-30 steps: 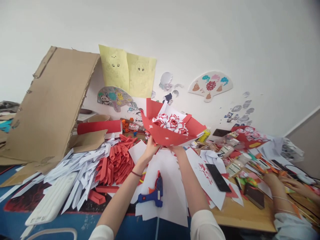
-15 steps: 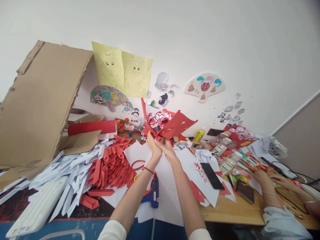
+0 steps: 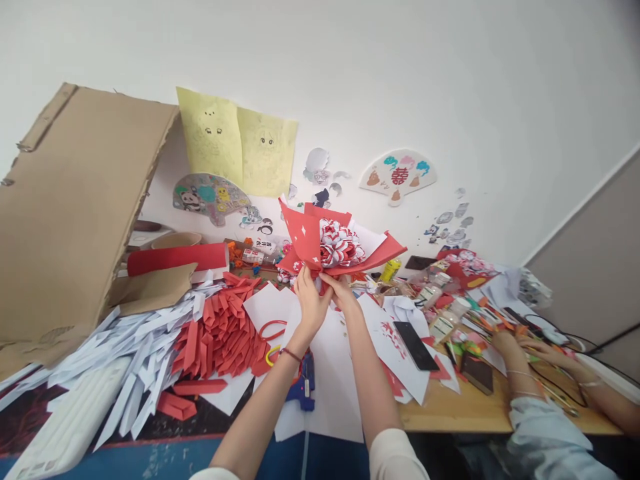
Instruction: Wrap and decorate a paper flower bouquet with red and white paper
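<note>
A bouquet of red-and-white paper flowers (image 3: 341, 244), wrapped in red paper (image 3: 304, 235) with small white marks, is held up in the middle of the head view. Closed around the base of the wrapper from the left is my left hand (image 3: 312, 300). My right hand (image 3: 342, 291) grips the same base from the right, its fingers partly hidden. Below my wrists a blue glue gun (image 3: 306, 385) lies on white paper (image 3: 335, 373). Red-handled scissors (image 3: 273, 329) rest just left of my forearm.
Folded red paper strips (image 3: 217, 333) and white strips (image 3: 145, 347) are heaped at left, beside a leaning cardboard sheet (image 3: 85, 200). A black phone (image 3: 416, 345) lies at right among bottles and papers. Another person's hands (image 3: 510, 353) work at the table's right end.
The bouquet has been turned and tilted, so its flowers now face right and the wrapper's left side shows. Both hands have shifted their hold on its base. The view has moved slightly.
</note>
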{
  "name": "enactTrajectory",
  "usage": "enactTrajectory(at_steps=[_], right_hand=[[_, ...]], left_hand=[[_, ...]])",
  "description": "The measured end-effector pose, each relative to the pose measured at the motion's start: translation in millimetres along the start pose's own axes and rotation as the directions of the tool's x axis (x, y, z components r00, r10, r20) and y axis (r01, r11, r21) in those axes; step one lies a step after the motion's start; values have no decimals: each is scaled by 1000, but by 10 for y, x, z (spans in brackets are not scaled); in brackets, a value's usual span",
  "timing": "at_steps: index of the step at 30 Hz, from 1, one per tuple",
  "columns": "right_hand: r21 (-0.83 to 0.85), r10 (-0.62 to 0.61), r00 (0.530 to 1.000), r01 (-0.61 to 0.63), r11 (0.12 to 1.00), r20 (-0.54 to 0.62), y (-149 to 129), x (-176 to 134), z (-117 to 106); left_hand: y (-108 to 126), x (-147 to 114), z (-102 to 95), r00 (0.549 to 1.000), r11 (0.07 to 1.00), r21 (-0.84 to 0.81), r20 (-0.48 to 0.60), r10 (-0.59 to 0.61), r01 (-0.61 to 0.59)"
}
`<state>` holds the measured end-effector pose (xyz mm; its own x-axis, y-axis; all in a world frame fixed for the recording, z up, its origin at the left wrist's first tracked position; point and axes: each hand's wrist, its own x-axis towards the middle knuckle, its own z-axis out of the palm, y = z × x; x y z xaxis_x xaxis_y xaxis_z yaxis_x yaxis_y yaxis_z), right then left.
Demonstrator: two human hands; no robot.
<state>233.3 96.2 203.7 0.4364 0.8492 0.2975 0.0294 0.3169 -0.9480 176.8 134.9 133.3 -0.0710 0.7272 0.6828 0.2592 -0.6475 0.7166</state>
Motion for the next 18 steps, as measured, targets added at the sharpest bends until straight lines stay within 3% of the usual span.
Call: enactTrajectory(at_steps=[13, 18], right_hand=[[61, 28, 999, -29, 998, 17, -54, 33, 17], [132, 15, 998, -24, 991, 67, 14, 82, 112]], left_hand=[[-126, 16, -439, 988, 997, -16, 140, -71, 74], [-97, 86, -739, 975, 991, -25, 184, -122, 128]])
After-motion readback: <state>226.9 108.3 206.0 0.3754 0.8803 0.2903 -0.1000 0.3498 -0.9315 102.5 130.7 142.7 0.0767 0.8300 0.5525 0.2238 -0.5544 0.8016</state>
